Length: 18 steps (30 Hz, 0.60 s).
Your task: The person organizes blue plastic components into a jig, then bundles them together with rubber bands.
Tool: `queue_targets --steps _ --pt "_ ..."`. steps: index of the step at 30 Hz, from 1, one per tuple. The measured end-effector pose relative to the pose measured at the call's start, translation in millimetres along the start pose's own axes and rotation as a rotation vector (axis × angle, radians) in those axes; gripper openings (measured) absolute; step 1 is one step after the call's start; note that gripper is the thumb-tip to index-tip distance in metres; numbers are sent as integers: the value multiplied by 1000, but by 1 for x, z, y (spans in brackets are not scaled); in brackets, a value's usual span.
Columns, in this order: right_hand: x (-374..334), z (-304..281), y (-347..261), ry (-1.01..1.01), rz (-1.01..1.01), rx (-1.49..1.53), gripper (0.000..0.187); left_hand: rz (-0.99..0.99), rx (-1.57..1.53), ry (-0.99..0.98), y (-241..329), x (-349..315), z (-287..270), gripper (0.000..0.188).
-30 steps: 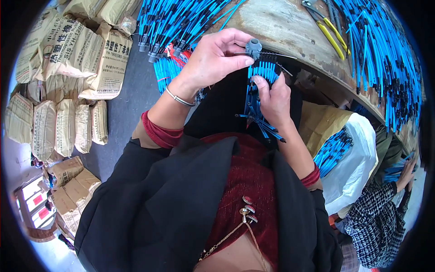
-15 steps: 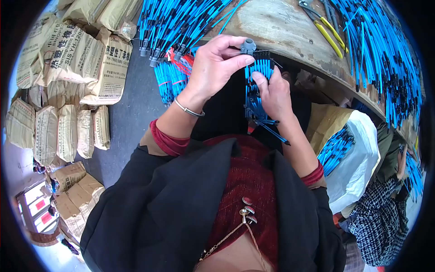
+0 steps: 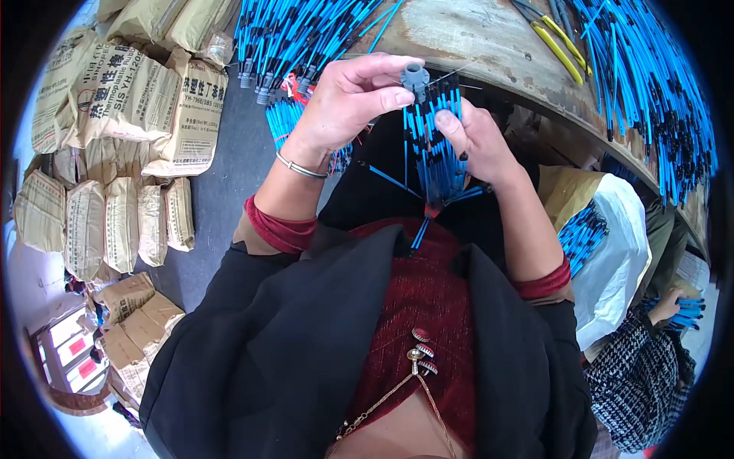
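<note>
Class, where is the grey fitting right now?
In the head view, the grey fitting is upper centre, in the left hand, beside the blue rods held by the right hand.

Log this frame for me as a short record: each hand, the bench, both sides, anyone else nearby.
Left hand: pinches a grey hollow fitting between thumb and fingers
Right hand: thumb over a bunch of blue tubes with black ends
Wooden workbench: yellow-handled pliers, large blue-tube piles
Left side: stacked brown paper sacks
Right side: open white-lined sack holding blue tubes
Nearby: co-worker's hand at far right
</note>
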State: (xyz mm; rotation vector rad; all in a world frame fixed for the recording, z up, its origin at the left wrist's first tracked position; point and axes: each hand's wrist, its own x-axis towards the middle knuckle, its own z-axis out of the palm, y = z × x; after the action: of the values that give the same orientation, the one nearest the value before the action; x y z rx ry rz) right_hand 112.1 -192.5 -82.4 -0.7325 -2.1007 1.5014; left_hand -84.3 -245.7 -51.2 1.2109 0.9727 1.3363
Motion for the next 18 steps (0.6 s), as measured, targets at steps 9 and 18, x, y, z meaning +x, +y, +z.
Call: queue_targets --steps 9,18 --pt "-3 -5 4 -237 100 96 40 3 116 -218 15 -1 -1 38" --pt "-16 2 15 -230 56 500 39 10 192 -404 15 16 1 35"
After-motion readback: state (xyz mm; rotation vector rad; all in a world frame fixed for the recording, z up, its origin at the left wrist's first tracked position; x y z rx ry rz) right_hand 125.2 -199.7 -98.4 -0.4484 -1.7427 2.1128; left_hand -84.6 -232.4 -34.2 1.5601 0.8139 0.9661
